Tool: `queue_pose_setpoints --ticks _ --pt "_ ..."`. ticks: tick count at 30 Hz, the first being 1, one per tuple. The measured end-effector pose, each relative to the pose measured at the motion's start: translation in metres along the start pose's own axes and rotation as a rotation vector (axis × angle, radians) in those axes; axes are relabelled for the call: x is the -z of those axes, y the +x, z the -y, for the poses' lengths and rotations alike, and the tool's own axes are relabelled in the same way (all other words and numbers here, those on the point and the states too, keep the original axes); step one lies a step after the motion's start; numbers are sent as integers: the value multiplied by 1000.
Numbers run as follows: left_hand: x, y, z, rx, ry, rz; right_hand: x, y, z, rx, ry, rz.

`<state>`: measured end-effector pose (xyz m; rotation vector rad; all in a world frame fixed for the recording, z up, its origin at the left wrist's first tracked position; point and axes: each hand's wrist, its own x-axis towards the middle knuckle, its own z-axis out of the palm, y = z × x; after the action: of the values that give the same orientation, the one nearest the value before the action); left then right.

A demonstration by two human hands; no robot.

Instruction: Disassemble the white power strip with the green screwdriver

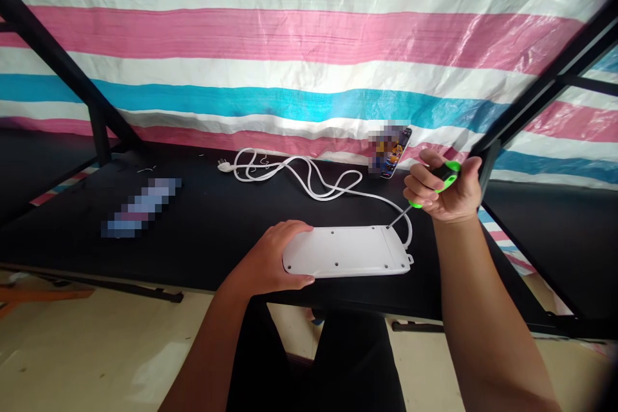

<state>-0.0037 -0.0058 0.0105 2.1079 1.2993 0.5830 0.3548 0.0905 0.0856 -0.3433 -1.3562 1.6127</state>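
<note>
One head-worn camera looks forward and down, from near, across the black table (pixel 212 219).

I count two hands, my left hand (pixel 275 257) and my right hand (pixel 456 196); one screwdriver (pixel 452 171); one white casing (pixel 357 248) showing seven screw holes (pixel 337 264); one cable (pixel 328 197); one plug (pixel 224 166); one phone (pixel 396 153); one striped sheet (pixel 309 32).

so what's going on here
A person is working on a flat white case on a black table. Their left hand holds its left end, while the right hand grips a green and black screwdriver, its tip at a small hole near the far right corner. Whether it is turning a screw can't be told. A white cable runs from the case, its plug lying loose on the table.
</note>
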Motion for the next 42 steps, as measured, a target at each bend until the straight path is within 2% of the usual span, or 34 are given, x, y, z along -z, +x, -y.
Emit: queue_pose_setpoints --ticks 9,15,18,21,25,28,32,36,42 --pt "1 3 -2 -48 19 -1 -5 -6 9 -16 -52 -80" --pt "3 3 -2 -89 -10 35 4 -10 11 -78 31 99" --pt "3 2 -2 -108 -35 55 -1 -20 10 -61 16 94" --pt "2 2 0 -134 -53 78 -15 -39 8 -14 -47 33" --pt "2 4 3 -175 -62 94 -38 -65 5 105 -137 -142" --pt "4 4 3 -190 -58 111 -51 -76 7 143 -183 -240" --pt "2 1 1 -230 -75 127 -65 -81 10 125 -184 -329" --pt "-2 -2 2 -256 -82 111 -75 -83 9 114 -207 -360" --pt "-4 -1 5 -205 -125 83 -82 -75 -2 252 -221 -471"
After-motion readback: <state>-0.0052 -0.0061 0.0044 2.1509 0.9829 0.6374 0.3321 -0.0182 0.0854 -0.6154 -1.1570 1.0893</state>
